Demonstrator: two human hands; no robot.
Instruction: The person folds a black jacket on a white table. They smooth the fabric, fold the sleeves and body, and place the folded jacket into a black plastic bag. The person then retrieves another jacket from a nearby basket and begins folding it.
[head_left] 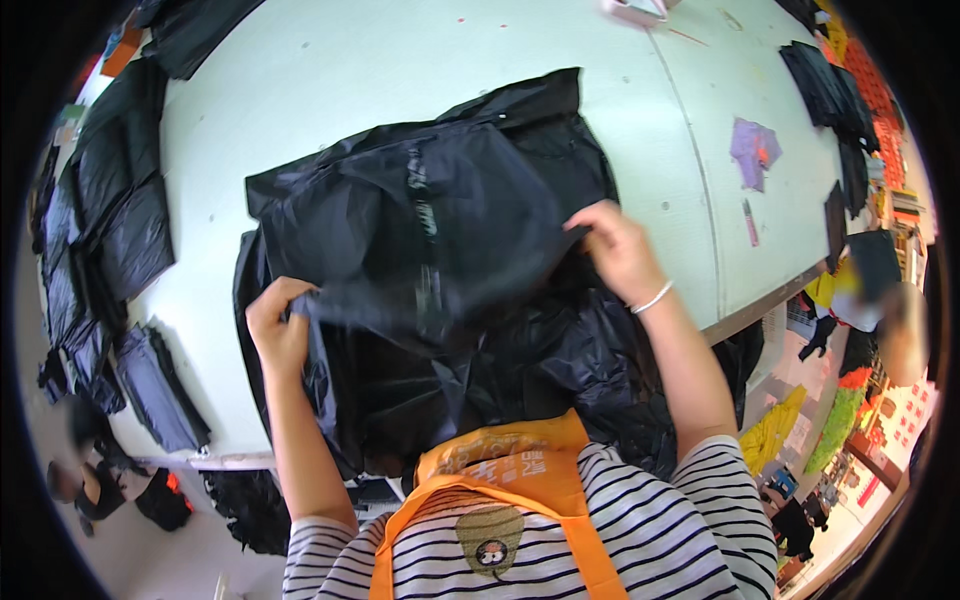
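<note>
A black garment (430, 220) of thin, slightly shiny cloth lies across the near part of the pale table, with light markings down its middle. Its near edge is lifted and a little blurred. My left hand (280, 322) pinches that edge at the left corner. At the right corner my right hand (618, 250), with a white band at the wrist, grips the same edge between thumb and fingers. Below the raised edge, more crumpled black cloth (590, 350) hangs over the table's front toward my orange apron (510, 455). Whether it belongs to the same piece is unclear.
Black garments (115, 190) are piled along the table's left side, with folded dark cloth (160, 390) nearer. On the right of the table (690, 290) lie a purple scrap (752, 152), a small cutter-like tool (750, 222) and dark folded pieces (825, 85). A pale box (637, 10) stands at the far edge.
</note>
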